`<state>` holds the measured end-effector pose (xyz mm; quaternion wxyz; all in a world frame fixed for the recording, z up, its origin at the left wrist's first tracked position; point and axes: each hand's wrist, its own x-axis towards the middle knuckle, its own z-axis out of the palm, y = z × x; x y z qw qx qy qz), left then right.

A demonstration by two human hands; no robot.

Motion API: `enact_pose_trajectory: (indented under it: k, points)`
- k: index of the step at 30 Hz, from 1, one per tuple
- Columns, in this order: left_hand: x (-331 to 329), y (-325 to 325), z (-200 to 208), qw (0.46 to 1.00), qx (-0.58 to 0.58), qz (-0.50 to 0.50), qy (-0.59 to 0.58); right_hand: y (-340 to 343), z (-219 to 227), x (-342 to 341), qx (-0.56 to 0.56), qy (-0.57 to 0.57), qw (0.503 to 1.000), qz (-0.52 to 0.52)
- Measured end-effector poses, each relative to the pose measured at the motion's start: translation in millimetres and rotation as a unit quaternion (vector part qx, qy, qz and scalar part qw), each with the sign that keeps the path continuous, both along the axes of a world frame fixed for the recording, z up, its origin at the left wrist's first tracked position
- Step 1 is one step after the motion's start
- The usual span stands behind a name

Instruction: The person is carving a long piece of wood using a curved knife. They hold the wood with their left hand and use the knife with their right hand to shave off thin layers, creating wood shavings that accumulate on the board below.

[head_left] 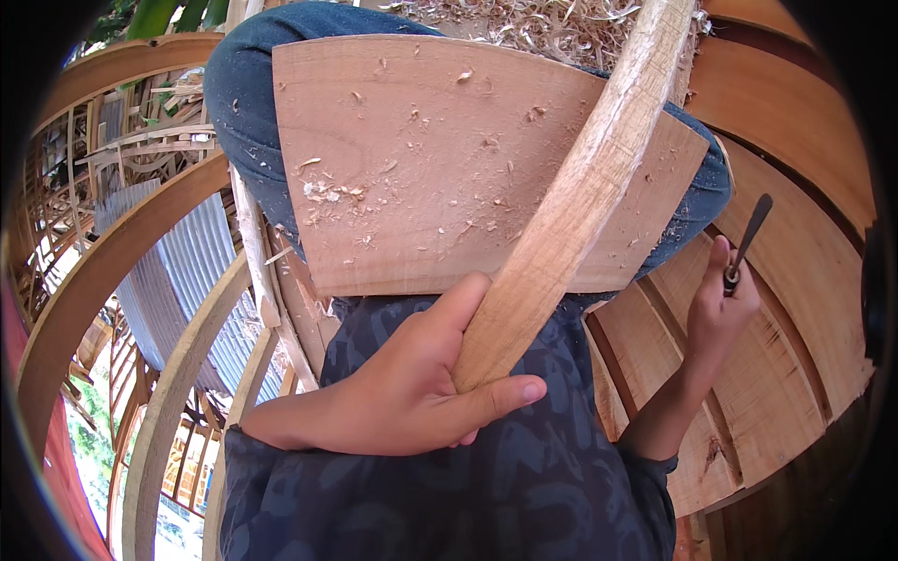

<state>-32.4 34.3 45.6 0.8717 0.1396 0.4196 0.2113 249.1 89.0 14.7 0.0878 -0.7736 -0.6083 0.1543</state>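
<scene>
Wooden strip (585, 192), long, pale and slightly curved, slants in the head view from the person's lap up past the upper right edge. It crosses over a flat wooden board (402, 168) laid on the thighs; whether it rests on the board cannot be told. Curled shavings and small flakes dot the board, thickest on its left part. Beneath it are blue jeans (245, 112), and nearer the body a dark patterned shirt (449, 496).

The setting is framed in timber. Wide planks (786, 309) curve along the right side with dark gaps between them; on the left, bent wooden ribs (79, 304) stand apart, and through them show grey corrugated sheets (201, 271), stacked slats and bright daylight. A pale pole (254, 243) runs just beside the left leg. Beyond the board lies a heap of shavings (561, 28), partly covered by the strip; green leaves (154, 17) show at the upper left.

The hands are well apart. The left hand (412, 379) is clamped round the strip's near end. The right hand (718, 309), raised beside the planks, grips a knife (751, 229) with its dark blade pointing up, clear of the strip.
</scene>
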Motion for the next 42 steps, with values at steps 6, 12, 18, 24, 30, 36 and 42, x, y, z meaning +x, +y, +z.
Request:
enact_pose_trajectory:
  k: [6,12,18,24,30,36,42]
  points:
    - [12.5,0.0,-0.9,0.997,0.033,0.013,0.064,-30.0,4.3,-60.9,-0.049,0.137,0.959,0.242]
    - [14.0,-4.9,-4.9,0.989,0.101,0.023,0.107,-8.6,-10.5,-53.6,0.014,0.038,0.967,0.252]
    - [2.8,-8.4,4.7,0.993,0.067,-0.021,0.098,22.6,-25.9,23.1,0.032,-0.080,0.996,0.021]
    - [9.5,-3.6,-9.1,0.989,0.100,-0.029,0.101,-21.8,9.4,-35.2,-0.002,0.061,0.990,0.124]
    - [12.2,-2.8,-5.5,0.983,0.088,-0.025,0.157,-12.4,-11.6,-59.9,-0.021,0.080,0.968,0.235]
    - [12.6,2.0,-5.0,0.987,0.104,-0.013,0.118,-0.3,-19.4,-47.8,0.055,0.043,0.966,0.248]
    - [3.7,0.2,2.8,1.000,0.007,-0.008,0.013,7.9,-25.6,12.6,0.048,-0.008,0.999,-0.014]
